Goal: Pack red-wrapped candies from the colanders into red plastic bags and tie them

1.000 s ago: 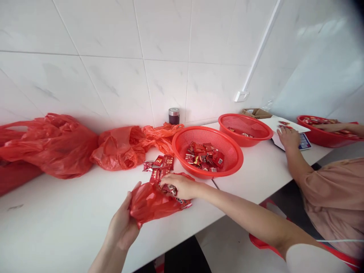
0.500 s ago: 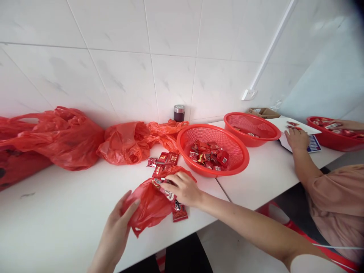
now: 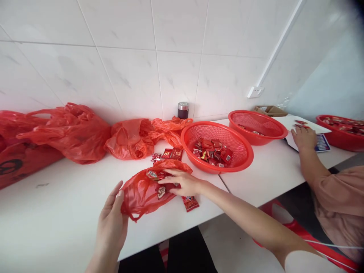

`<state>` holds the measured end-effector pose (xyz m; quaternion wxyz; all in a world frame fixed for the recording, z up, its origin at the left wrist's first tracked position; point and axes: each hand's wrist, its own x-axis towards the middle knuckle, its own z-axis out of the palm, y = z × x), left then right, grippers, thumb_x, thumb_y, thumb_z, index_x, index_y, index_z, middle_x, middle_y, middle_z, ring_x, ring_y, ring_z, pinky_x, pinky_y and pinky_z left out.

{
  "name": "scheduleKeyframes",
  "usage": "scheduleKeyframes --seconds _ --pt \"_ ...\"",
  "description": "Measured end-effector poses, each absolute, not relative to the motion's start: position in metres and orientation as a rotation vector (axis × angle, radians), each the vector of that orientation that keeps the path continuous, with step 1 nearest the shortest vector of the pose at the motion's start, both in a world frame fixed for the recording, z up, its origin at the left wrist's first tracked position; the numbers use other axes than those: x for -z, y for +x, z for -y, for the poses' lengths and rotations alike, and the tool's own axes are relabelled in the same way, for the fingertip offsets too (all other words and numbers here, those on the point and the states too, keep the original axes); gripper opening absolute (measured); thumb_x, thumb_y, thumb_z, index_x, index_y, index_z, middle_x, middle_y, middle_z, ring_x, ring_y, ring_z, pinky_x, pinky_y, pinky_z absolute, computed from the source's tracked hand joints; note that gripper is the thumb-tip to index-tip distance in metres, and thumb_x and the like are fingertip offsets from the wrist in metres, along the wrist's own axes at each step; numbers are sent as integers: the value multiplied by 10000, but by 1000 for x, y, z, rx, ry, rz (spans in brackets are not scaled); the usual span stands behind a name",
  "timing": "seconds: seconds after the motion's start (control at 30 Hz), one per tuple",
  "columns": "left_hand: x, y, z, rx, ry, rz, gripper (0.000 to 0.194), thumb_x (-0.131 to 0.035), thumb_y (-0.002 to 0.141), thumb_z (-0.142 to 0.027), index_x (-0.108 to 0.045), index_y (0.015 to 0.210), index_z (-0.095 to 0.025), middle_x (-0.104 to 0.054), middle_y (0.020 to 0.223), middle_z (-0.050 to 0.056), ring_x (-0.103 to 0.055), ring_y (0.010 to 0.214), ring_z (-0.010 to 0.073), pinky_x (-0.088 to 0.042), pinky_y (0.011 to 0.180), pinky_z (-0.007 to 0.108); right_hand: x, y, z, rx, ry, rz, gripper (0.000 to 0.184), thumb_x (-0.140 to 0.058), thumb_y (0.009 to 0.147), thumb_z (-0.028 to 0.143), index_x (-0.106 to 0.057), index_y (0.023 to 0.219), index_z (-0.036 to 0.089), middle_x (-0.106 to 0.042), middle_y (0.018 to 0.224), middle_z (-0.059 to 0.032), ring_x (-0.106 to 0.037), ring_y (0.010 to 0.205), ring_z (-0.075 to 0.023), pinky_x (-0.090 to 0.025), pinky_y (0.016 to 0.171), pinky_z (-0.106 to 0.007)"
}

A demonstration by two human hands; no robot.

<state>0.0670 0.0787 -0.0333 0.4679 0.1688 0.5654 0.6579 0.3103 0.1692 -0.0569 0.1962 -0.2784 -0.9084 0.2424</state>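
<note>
My left hand [image 3: 112,212] grips the left end of a red plastic bag [image 3: 139,193] between thumb and fingers. The bag lies on the white table with its mouth toward the right, and small red snack packets [image 3: 161,192] show inside it. At the mouth, my right hand [image 3: 183,182] is spread with its fingers apart over the packets, seeming to grip none. Below that hand a red packet [image 3: 190,203] lies on the table. Behind the bag, several more red packets [image 3: 172,153] rest near a red mesh basket [image 3: 241,159] of similar packets.
Knotted red bags [image 3: 76,136] line the wall, and a dark, silver-lidded cup [image 3: 183,110] stands behind them. To the right are a second basket [image 3: 273,136], a cardboard box [image 3: 270,110] and a third basket [image 3: 335,136]. A co-worker's hand [image 3: 305,136] rests beside a scale.
My right hand's fingers have spread, and the long packet near them no longer shows outside the bag. The bag's mouth is wider. The co-worker's other hand has left the far basket.
</note>
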Motion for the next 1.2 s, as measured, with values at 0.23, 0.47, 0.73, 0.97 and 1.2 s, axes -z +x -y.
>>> scheduleKeyframes --seconds 0.23,0.47,0.73,0.97,1.2 --pt "70 74 -46 -1523 379 -1452 549 -810 697 -436 -612 1197 -323 -697 1061 5 -627 1000 171 -529 807 267 89 339 -92 -421 -1416 2165 437 -691 764 201 -632 1196 241 -595 1128 -110 -581 1040 -280 -519 853 -430" --pt "69 73 -37 -1486 375 -1332 375 -858 608 -433 -719 867 -199 -680 1013 28 -604 951 179 -583 736 216 64 322 -93 -670 -1162 2122 375 -520 794 14 -628 1071 242 -611 1049 -39 -615 927 -151 -504 828 -274" --pt "28 51 -30 -1400 539 -1481 481 -829 553 -582 -716 869 -238 -620 729 -28 -549 606 128 -595 542 223 33 289 -151 -8 -1432 2510 436 -468 887 58 -623 1243 257 -505 1362 -181 -507 1192 -353 -381 951 -530" --pt "5 16 -35 -1276 876 -1678 557 -742 675 -603 -705 1073 -216 -680 758 10 -639 765 178 -610 699 221 -12 310 -176 -273 -1326 2339 292 -396 906 76 -634 1034 187 -673 955 -62 -619 816 -163 -446 726 -276" --pt "-74 2 -54 -1635 833 -1416 565 -839 583 -263 -700 1128 -307 -723 906 -33 -656 770 159 -608 670 261 -74 315 -196 -1081 -963 1464 118 -484 850 187 -581 914 204 -551 759 28 -507 566 -85 -380 485 -190"
